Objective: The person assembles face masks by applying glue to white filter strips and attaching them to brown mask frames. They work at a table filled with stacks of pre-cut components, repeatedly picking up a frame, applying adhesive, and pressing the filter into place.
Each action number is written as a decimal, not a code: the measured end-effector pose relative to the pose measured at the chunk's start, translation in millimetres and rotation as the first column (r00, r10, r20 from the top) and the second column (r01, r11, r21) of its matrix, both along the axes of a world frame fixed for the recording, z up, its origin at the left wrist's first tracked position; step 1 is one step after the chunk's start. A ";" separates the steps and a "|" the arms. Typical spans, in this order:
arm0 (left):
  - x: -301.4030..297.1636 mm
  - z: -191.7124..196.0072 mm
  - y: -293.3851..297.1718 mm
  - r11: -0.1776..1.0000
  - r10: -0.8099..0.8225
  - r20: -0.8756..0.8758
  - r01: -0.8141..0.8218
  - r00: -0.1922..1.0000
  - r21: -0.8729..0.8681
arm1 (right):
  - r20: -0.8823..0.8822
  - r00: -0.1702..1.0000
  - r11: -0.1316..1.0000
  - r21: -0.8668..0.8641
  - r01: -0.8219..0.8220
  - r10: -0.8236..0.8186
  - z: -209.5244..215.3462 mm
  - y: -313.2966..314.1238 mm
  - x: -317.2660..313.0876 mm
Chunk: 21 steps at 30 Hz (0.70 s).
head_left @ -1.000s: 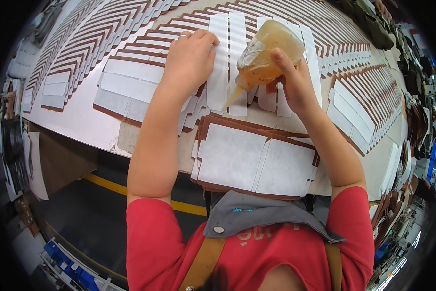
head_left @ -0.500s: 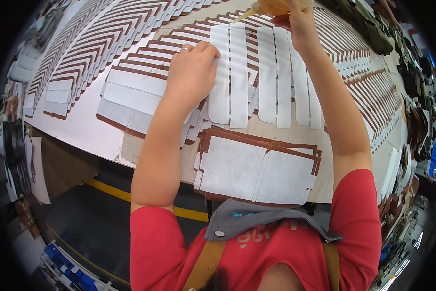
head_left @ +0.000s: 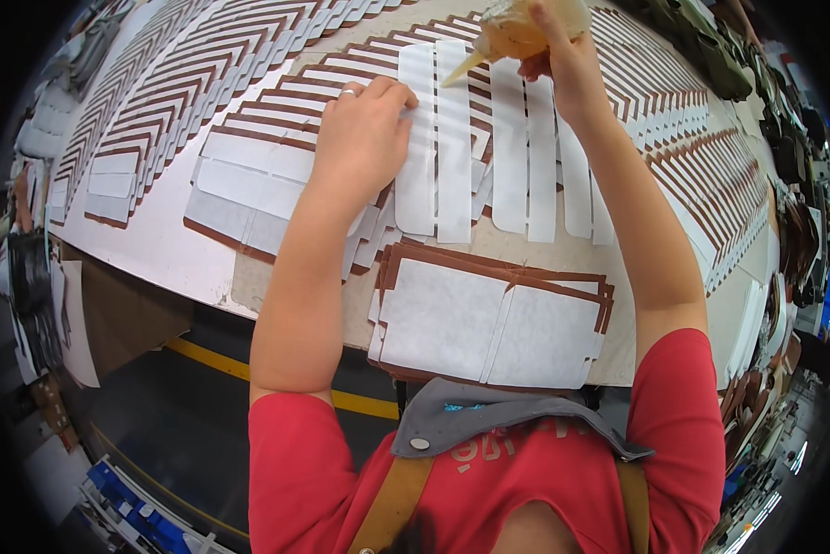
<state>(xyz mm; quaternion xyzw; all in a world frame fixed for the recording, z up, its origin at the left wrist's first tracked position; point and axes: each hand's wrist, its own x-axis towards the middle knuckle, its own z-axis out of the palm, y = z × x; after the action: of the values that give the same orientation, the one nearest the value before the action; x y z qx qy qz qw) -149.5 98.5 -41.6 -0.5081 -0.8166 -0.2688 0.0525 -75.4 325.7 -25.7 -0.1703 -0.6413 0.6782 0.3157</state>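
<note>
My right hand (head_left: 572,78) grips a translucent squeeze bottle (head_left: 518,35) of amber liquid, tipped so its pale nozzle (head_left: 466,67) points down and left. The nozzle tip is at or just above the upper part of a long white strip (head_left: 453,157); contact cannot be made out. My left hand (head_left: 367,125), ring on one finger, has bent fingers closed at the left edge of the neighbouring white strip (head_left: 416,175). More white strips (head_left: 510,157) lie side by side to the right, brown showing in the gaps. Any liquid on the strips cannot be made out.
A stack of brown-edged white panels (head_left: 443,319) sits at the table's near edge. Overlapping rows of similar pieces (head_left: 170,129) fan out leftward, and more rows (head_left: 710,180) lie at the right. Dark folded material (head_left: 692,46) is piled at the far right.
My right hand and the bottle have come down nearer to me, bringing the nozzle tip lower along the strip. My left hand stays in nearly the same place.
</note>
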 end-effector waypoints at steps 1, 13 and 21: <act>-0.2 0.0 0.4 1.000 0.002 0.005 -0.002 1.000 -0.005 | 0.022 0.999 0.999 -0.002 -0.035 0.035 0.9 -3.8 7.6; -2.4 -0.7 -0.3 1.000 -0.005 0.014 0.005 1.000 -0.016 | 0.159 0.959 0.972 -0.003 -0.235 0.233 4.0 -67.3 90.3; -7.2 -7.5 -0.6 1.000 -0.012 0.015 0.012 1.000 0.017 | -0.012 0.918 0.749 0.581 -0.317 0.397 13.9 -77.3 111.0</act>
<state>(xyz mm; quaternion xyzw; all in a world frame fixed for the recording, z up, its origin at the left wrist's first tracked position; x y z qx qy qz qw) -156.7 98.0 -49.1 -0.5103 -0.8118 -0.2798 0.0487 35.6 248.4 -11.9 0.1036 -0.8115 0.5136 0.2587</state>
